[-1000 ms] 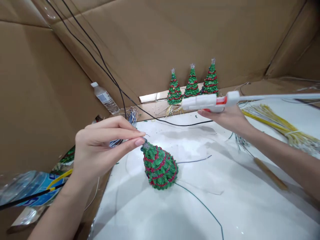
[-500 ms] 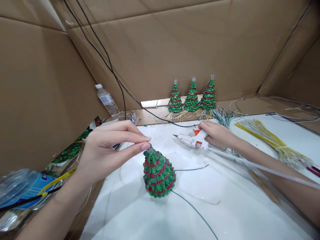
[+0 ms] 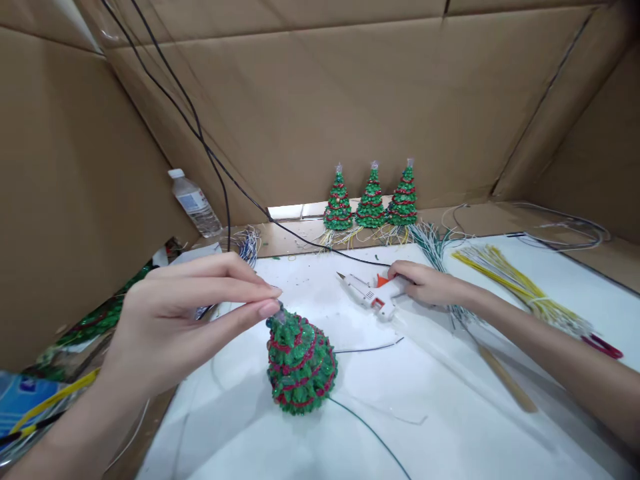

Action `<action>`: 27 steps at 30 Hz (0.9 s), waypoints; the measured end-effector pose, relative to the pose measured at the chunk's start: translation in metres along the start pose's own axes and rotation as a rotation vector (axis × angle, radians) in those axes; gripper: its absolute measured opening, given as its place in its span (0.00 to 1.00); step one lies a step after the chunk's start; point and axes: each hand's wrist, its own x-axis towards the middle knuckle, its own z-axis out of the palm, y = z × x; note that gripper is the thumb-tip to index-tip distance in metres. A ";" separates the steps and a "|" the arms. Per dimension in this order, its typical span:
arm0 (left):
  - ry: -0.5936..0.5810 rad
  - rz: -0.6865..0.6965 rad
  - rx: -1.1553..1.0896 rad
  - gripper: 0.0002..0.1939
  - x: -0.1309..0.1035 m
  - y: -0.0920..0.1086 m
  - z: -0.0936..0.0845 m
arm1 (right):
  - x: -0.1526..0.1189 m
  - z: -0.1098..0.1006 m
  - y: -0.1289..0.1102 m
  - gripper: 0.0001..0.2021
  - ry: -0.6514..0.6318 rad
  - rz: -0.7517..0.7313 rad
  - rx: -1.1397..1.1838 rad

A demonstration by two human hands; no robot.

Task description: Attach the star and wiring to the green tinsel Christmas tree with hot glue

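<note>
My left hand [image 3: 195, 320] pinches the tip of a small green Christmas tree [image 3: 302, 363] with red garlands, thumb and fingertips closed at its star top. The tree leans over the white board [image 3: 240, 440], and thin wires, one dark and one green [image 3: 367, 430], come out from beneath it. To the right, my right hand [image 3: 425, 283] grips the handle of a white hot glue gun [image 3: 373, 293] with an orange trigger. The gun lies on its side on the board, nozzle pointing left, with a clear glue stick trailing from its back.
Three finished-looking trees [image 3: 371, 200] stand along the back cardboard wall. Yellow and white wires [image 3: 525, 287] lie bundled at right, near a wooden stick [image 3: 507, 380]. A plastic bottle [image 3: 196, 203] leans at back left. Black cables [image 3: 200, 133] hang across the left side.
The view has shifted slightly, so most things sit further left. The glue gun now lies lower against the board, while my left hand keeps its pinch on the tree's top.
</note>
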 end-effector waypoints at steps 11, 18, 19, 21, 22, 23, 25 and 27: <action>-0.049 0.021 0.088 0.08 -0.001 0.000 -0.006 | 0.010 -0.009 0.005 0.10 -0.053 0.155 0.107; -0.078 0.045 0.129 0.05 -0.001 0.000 -0.010 | 0.054 -0.010 0.021 0.16 0.028 0.368 -0.084; -0.081 0.049 0.128 0.05 -0.001 0.000 -0.010 | 0.061 -0.009 0.022 0.16 0.027 0.378 -0.100; -0.080 0.063 0.120 0.05 -0.002 -0.001 -0.010 | 0.071 -0.005 0.022 0.16 0.024 0.397 -0.124; -0.078 0.063 0.116 0.05 -0.003 -0.002 -0.010 | 0.074 -0.003 0.022 0.16 0.023 0.404 -0.131; -0.070 0.063 0.107 0.05 -0.003 -0.003 -0.010 | 0.077 -0.001 0.022 0.16 0.023 0.410 -0.136; -0.057 0.030 0.091 0.05 -0.005 -0.004 -0.009 | 0.080 0.003 0.022 0.16 0.030 0.417 -0.135; -0.049 -0.025 0.084 0.05 -0.006 -0.004 -0.008 | 0.079 0.006 0.024 0.17 0.043 0.422 -0.120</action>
